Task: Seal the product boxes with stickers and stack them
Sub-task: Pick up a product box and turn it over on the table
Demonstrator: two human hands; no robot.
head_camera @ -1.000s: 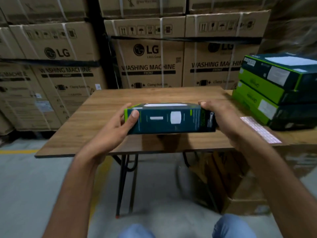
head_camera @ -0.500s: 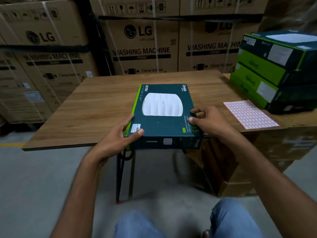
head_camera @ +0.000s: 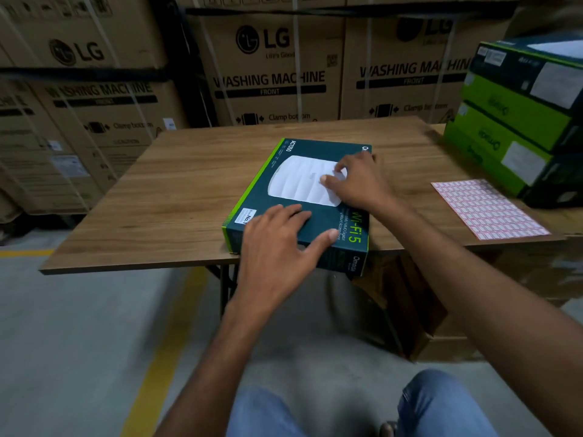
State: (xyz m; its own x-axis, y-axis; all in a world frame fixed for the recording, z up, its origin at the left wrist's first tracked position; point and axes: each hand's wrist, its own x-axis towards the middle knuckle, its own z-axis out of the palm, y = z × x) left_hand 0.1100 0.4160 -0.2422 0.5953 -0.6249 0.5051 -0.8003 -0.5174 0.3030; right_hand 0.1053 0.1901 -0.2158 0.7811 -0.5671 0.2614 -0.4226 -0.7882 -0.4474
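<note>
Product box [head_camera: 296,184], top face: "AC1350", "Wi-Fi 5", white label "No.1"; near side face: "Omada". Cartons [head_camera: 271,74] behind it: "LG", "WASHING MACHINE", "FRONT", "Clamp bottom". Stacked boxes [head_camera: 511,121] to its right: "Omada", inverted.

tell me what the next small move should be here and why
Probably the right hand should reach over to the sticker sheet and peel one off, while the left hand presses the box down. The box lies flat on the table under both hands, neither hand holds a sticker, and the sheet lies to its right.
</note>
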